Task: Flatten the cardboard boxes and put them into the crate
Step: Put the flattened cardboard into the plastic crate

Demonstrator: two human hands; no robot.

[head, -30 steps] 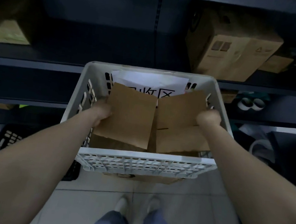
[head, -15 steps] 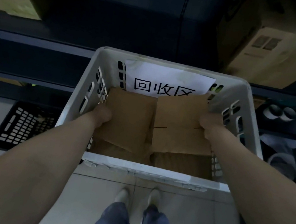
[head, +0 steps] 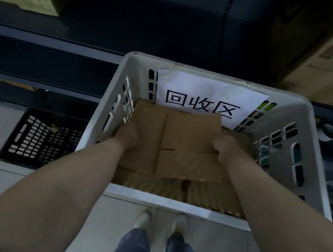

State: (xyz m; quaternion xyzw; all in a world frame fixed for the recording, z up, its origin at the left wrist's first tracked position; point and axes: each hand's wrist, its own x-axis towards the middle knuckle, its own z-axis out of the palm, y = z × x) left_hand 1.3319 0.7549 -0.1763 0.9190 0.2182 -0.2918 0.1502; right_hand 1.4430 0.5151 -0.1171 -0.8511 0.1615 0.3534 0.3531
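Gripping w/ left hand (head: 128, 135) curled round left edge of flattened brown cardboard box (head: 190, 134), right hand (head: 225, 151) curled round right edge. Held level inside white slotted plastic crate (head: 293, 115), long axis L-R btwn hands, neither nearer. Prob just lower straight down.

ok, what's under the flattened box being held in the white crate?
More corrugated cardboard lies beneath the flattened box, its edges showing along the near wall of the crate. How deep that stack goes, and the crate floor, are covered.
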